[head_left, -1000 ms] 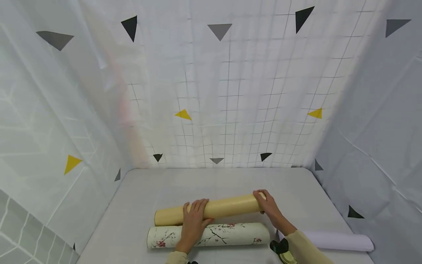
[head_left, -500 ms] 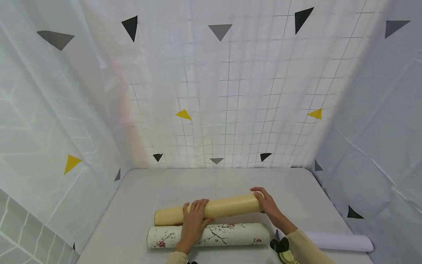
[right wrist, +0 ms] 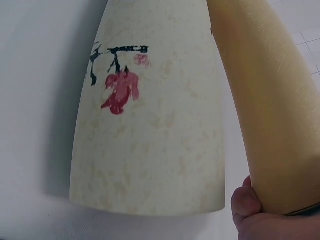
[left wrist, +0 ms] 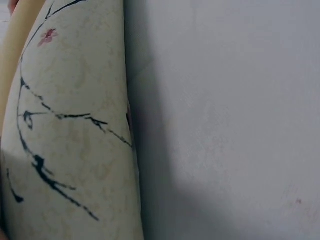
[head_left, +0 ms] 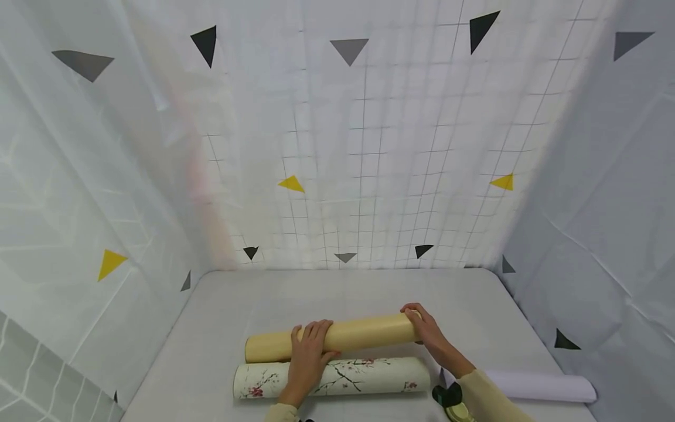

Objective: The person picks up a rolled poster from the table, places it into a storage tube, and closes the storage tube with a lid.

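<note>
A plain yellow wallpaper roll (head_left: 364,333) lies slantwise on the white table, its right end farther back, in the head view. Across its left half my left hand (head_left: 308,354) grips it, fingers over the top and thumb on the near side. My right hand (head_left: 429,333) holds its right end; the right wrist view shows a thumb (right wrist: 246,201) against the roll's near side. Just in front lies a cream wallpaper roll (head_left: 379,378) with dark branches and red blossoms, partly hidden by my left hand and wrist. The left wrist view is mostly this patterned roll (left wrist: 75,125) and tabletop.
A pale lilac roll (head_left: 548,387) lies at the right, partly behind my right sleeve. Near that sleeve are a round gold-coloured item (head_left: 459,412) and a dark object (head_left: 447,395). White sheets with printed triangles wall in the table (head_left: 337,293) at the back and sides.
My right fingers lifted slightly half a second ago and now rest lower on the yellow roll's end. The left hand keeps its place on the roll. The head view has shifted a little.
</note>
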Motion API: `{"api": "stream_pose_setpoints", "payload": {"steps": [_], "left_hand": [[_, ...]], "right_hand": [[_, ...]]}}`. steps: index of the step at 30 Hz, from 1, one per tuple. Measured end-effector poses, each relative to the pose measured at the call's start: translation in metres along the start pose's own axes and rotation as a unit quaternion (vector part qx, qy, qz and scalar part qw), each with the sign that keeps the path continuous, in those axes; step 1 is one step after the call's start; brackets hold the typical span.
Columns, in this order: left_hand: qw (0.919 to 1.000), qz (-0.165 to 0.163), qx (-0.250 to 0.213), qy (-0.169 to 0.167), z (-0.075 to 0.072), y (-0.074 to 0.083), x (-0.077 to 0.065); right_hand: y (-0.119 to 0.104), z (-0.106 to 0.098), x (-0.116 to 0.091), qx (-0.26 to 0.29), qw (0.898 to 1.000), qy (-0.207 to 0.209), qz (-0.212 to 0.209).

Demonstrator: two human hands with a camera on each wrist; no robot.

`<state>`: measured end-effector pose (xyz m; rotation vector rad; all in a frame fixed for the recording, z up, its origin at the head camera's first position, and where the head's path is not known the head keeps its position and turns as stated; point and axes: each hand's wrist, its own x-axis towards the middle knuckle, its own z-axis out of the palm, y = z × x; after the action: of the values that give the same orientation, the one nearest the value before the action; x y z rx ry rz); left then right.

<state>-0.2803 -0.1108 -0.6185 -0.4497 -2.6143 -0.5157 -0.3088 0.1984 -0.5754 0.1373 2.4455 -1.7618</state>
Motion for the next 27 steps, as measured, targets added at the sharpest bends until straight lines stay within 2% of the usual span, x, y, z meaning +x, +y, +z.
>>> {"api": "stream_pose_setpoints", "payload": {"steps": [8, 12, 19, 27], "left_hand": [[0.9974, -0.035, -0.062, 0.013, -0.001, -0.001, 0.002], [0.9961, -0.040, -0.077, 0.014, 0.000, -0.001, 0.002], [0.9970, -0.047, -0.060, 0.014, 0.000, -0.001, 0.003], [0.9978, -0.034, -0.054, 0.020, 0.000, 0.000, 0.002]], "right_hand": [[0.007, 0.003, 0.002, 0.005, 1.000, -0.019, -0.017], [0.009, 0.003, 0.001, -0.013, 0.999, -0.019, -0.022], [0.015, -0.001, 0.001, -0.047, 0.997, -0.053, -0.037], [0.025, 0.000, 0.000, -0.077, 0.995, -0.039, -0.047]]}}
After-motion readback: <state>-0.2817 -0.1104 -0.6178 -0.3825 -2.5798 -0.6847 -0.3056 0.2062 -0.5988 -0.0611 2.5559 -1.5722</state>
